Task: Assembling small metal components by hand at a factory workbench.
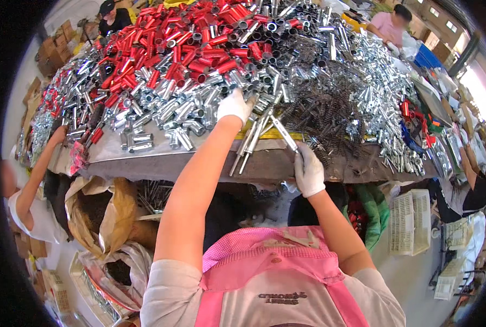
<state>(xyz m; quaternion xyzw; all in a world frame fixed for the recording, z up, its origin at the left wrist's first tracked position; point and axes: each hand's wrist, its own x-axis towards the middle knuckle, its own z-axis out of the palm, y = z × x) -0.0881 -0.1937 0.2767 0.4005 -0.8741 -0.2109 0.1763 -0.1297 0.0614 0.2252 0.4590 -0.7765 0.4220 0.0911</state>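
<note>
A thin silver rod lay with its long axis slanted: the far end pointed up and to the left, toward the heap, and the near end came down to the right, into the right hand. This hand, in a white glove, was at the front edge of the table, with its fingers closed around the lower end of the rod. A few more silver rods lay between the two hands, and their near ends stuck out over the table edge. The left hand, also gloved in white, was stretched farther out and lay on the silver tubes, fingers bent down onto them; I could not tell if it gripped one. Beyond the left hand there was a big heap of red tubes. Beyond the right hand lay dark springs. Another person's arm reached to the table far to the left.
</note>
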